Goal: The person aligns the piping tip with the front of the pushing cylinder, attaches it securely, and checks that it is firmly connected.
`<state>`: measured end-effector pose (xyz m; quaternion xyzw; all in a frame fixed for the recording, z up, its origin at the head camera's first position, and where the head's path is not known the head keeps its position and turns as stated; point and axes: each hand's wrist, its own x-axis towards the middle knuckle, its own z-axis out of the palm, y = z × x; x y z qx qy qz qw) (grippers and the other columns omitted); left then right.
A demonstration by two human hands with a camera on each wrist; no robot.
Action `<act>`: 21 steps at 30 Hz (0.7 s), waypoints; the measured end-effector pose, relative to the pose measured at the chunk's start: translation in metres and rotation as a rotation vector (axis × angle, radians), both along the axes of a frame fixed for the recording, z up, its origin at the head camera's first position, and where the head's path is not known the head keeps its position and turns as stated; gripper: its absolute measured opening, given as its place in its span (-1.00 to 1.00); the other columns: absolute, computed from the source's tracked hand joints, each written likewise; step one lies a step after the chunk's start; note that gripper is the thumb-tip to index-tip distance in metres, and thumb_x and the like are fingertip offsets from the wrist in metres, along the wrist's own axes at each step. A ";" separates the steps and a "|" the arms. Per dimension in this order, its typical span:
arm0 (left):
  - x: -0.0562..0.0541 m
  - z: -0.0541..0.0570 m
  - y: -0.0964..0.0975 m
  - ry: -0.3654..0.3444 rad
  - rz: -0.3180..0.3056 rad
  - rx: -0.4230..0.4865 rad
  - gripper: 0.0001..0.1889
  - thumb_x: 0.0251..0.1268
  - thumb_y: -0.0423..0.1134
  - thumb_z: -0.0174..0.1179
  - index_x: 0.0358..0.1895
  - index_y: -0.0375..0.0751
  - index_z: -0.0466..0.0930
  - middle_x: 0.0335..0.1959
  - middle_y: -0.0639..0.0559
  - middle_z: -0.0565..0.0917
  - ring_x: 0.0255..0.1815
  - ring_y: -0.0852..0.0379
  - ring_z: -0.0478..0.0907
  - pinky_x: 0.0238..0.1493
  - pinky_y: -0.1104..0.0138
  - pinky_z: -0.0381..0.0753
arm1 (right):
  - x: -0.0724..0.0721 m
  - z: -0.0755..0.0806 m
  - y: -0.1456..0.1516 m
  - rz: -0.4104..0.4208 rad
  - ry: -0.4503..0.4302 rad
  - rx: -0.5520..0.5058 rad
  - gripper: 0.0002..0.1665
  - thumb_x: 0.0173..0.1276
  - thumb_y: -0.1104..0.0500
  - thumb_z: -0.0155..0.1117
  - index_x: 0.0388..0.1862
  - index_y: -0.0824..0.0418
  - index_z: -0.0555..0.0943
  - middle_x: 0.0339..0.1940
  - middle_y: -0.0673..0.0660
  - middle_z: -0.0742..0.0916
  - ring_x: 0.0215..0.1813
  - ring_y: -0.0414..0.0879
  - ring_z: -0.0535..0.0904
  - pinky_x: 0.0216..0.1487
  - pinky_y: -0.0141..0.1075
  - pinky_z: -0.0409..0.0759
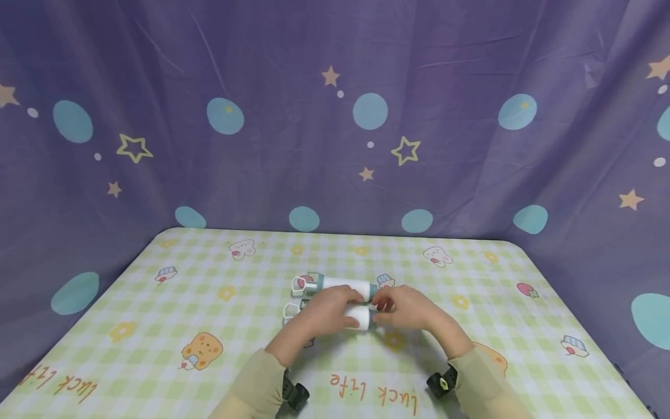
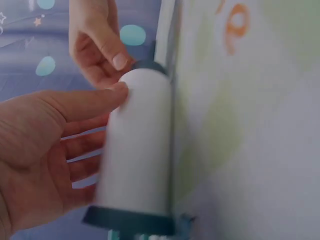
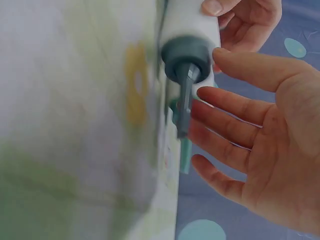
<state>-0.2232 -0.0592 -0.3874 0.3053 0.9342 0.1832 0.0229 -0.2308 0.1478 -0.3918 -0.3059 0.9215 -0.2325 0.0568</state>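
Observation:
Two white tubes with teal ends and loop handles lie side by side: the nearer tube [image 1: 361, 318] and the farther tube [image 1: 342, 283]. My left hand [image 1: 330, 311] holds the nearer tube, its thumb on the white barrel [image 2: 137, 140] and its fingers going behind. At that tube's right end, my right hand [image 1: 410, 308] is beside the dark teal collar and thin nozzle [image 3: 185, 100]. The right thumb tip is by the collar, and the spread fingers stand loosely around the nozzle. The far side of the barrel is hidden.
The table wears a green checked cloth [image 1: 225, 372] with printed cartoons. Behind it hangs a purple curtain [image 1: 335, 198] with stars and blue dots. The loop handle [image 1: 291, 311] of the nearer tube points left, close to the farther tube's handle [image 1: 298, 285].

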 end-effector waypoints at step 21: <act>-0.030 0.047 -0.061 0.311 0.183 0.128 -0.49 0.34 0.05 -0.05 0.28 -0.09 0.32 0.30 -0.06 0.33 0.32 -0.07 0.21 0.33 0.01 0.05 | -0.024 0.035 0.054 -0.277 0.471 -0.011 -0.50 0.28 -0.05 0.15 0.11 0.20 0.49 0.13 0.21 0.54 0.22 0.16 0.36 0.27 0.10 0.11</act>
